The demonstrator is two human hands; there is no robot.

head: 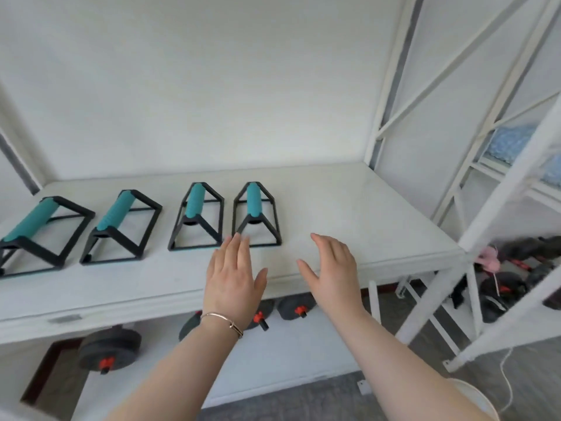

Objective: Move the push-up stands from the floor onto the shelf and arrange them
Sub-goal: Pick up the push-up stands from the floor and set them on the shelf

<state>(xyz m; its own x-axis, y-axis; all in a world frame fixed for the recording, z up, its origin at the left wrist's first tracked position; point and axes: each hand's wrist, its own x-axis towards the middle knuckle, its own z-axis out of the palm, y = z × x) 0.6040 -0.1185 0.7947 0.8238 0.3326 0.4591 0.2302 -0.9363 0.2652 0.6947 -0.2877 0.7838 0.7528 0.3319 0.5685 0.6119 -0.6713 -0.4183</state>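
Several push-up stands with black frames and teal foam grips stand in a row on the white shelf (349, 214). From the left: one stand (39, 232), a second stand (121, 226), a third stand (197, 217), and the rightmost stand (256, 214). My left hand (232, 275), wearing a thin bracelet, hovers flat with fingers spread just in front of the rightmost stand, fingertips near its base. My right hand (331, 268) is open, held a little to the right over bare shelf. Neither hand holds anything.
Dumbbells with black plates and red collars (109, 350) lie on the lower shelf. A white metal rack (498, 208) stands to the right, with more dark weights (504, 287) behind it and blue fabric (510, 141) higher up. A white cable trails on the grey floor.
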